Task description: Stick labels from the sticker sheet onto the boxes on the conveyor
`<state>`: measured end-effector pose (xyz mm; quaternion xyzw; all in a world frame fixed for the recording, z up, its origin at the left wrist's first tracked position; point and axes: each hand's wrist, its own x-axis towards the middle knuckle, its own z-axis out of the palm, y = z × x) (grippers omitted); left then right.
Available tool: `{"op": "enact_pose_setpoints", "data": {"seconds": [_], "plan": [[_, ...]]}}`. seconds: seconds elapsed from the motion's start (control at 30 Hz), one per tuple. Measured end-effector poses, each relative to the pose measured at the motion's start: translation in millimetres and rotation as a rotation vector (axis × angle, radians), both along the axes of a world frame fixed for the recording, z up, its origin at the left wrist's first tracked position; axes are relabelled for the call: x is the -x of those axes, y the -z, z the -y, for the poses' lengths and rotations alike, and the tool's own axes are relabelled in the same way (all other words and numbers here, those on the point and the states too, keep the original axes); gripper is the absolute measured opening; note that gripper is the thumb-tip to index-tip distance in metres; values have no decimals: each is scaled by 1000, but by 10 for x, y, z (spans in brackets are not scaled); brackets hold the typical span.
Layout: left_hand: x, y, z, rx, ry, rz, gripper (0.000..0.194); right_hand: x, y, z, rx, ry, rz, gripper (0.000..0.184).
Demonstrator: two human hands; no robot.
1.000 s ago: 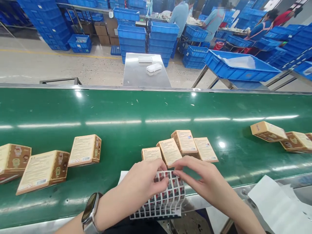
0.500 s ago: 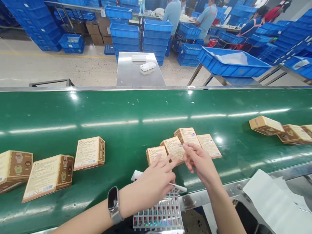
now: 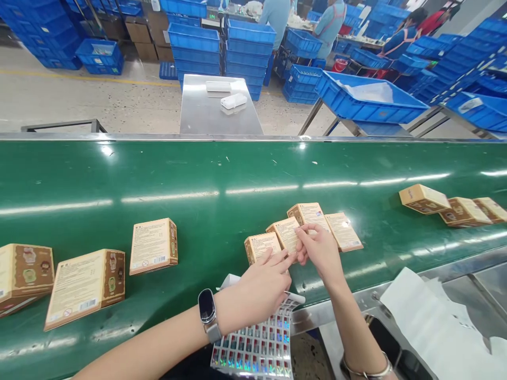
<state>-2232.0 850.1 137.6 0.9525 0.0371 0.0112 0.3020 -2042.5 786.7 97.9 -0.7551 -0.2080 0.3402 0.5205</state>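
My right hand (image 3: 320, 254), fingertips together, has gone from sticker sheet (image 3: 253, 345) to box (image 3: 284, 232), shifting work there; left hand (image 3: 264, 285), can't tell grip.

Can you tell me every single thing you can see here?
boxes: ten, cream and brown, on the belt
belt: one, green, across the middle
sticker sheet: one, silvery and red, below left hand
paper: several sheets, white, lower right
black thing: count unclear, beside the paper
metal table: one, silver, beyond belt
white objects: two, on that table
crates: many, blue, background
cartons: several, brown, upper left
bucket: one, red, background
people: at least four, blue and red clothes, background
watch: one, black, left wrist
bangle: one, silver, right wrist
left hand: one, bare, above sheet
right hand: one, bare, at middle boxes
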Motion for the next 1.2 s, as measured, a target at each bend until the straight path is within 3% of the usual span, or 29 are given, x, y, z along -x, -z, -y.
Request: {"op": "enact_pose_setpoints", "data": {"seconds": [0.1,0.17,0.33,0.4,0.47,0.67,0.8,0.87,0.93,1.03,1.1,1.2], "plan": [[61,-49,12,62,-8,71,11,-47,-60,38,4,33,55,53],[136,-119,15,136,-68,81,12,-19,-222,108,-37,-21,99,50],[315,-357,-27,248,-274,43,12,256,-860,377,-100,-672,267,22],[360,-428,-61,305,-338,-32,7,364,-1011,453,-88,-775,372,15],[391,-467,-89,385,-382,-118,11,434,-1043,496,-103,-767,482,17],[375,-444,-73,391,-423,-221,14,557,-836,580,-222,-762,821,18],[277,-382,-77,349,-434,-231,16,559,-725,653,-321,-656,994,18],[207,-306,-80,287,-409,-201,14,457,-638,671,-312,-514,832,11],[121,-186,-60,189,-285,-115,12,287,-503,658,-258,-292,508,11],[-36,45,15,68,-16,24,13,5,-259,582,-174,1,-21,32],[-141,184,71,8,71,58,12,-135,-128,518,-149,72,-191,44],[-267,310,116,-64,98,80,9,-247,-44,459,-133,85,-208,47]]}}
